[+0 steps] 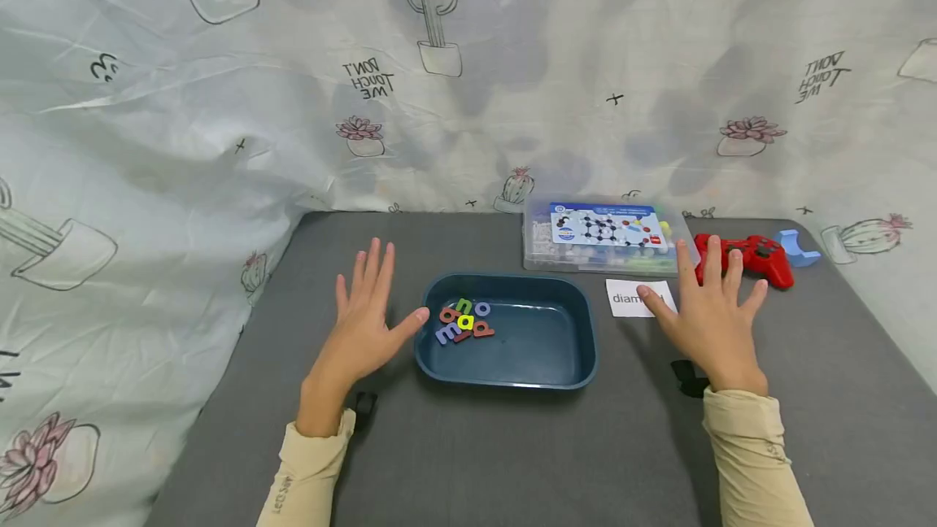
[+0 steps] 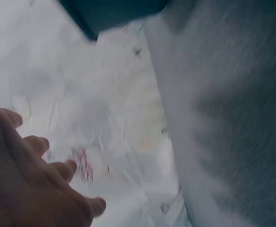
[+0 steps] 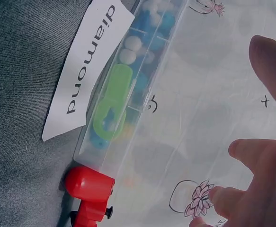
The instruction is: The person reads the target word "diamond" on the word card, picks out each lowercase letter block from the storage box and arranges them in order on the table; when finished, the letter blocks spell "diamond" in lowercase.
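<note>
Both hands hover over the table with fingers spread, holding nothing. My left hand [image 1: 360, 337] is just left of a dark blue tray [image 1: 542, 356]. Inside the tray's left half lies a small heap of coloured plastic letters [image 1: 465, 321], among them an m, n, o and a. To the tray's right is my right hand [image 1: 716, 324], near a white paper card [image 1: 625, 299] printed "diamond"; in the head view the thumb hides part of the word. The right wrist view shows the whole card [image 3: 83, 71]. In the left wrist view, the left fingers [image 2: 64, 170] are apart from the tray.
Behind the card stands a clear plastic case [image 1: 538, 238] with a molecule-model label and small balls inside. Right of it are a red game controller [image 1: 772, 260] and a light blue plastic piece [image 1: 796, 249]. Printed cloth [image 1: 468, 128] hangs behind the grey table [image 1: 468, 462].
</note>
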A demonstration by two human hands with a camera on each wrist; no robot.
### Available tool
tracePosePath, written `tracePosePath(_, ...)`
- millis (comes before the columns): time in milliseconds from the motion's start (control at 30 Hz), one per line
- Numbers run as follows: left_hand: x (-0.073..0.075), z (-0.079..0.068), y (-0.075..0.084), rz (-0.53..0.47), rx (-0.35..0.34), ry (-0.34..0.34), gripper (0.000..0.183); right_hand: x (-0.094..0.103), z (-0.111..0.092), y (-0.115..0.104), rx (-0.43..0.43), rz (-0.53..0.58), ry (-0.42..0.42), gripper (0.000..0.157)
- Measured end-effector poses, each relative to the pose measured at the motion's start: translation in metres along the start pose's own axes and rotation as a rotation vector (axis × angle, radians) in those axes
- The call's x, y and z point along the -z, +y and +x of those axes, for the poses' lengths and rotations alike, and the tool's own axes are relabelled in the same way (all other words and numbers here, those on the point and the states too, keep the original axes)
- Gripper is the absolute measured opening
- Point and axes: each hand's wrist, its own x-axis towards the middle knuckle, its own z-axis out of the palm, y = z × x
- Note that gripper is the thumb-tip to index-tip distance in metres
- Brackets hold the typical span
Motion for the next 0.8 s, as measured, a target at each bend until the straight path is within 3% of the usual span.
tracePosePath(133,-0.01,-0.002,0.01,-0.022,-0.054,-0.06,0.111,0.002,-0.001,0.002,-0.016,0.005,-0.003,0.1)
tracePosePath(367,-0.026,-0.008,0.022,-0.042,-0.065,-0.14,0.124,0.003,-0.001,0.003,-0.026,0.024,-0.027,0.101)
tracePosePath(600,-0.04,-0.011,0.024,-0.25,-0.008,-0.252,0.13,0.006,-0.001,0.005,-0.037,0.047,-0.046,0.101)
tracePosePath(800,-0.046,-0.012,0.02,-0.332,0.037,-0.261,0.138,0.008,0.002,0.007,-0.035,0.066,-0.057,0.1)
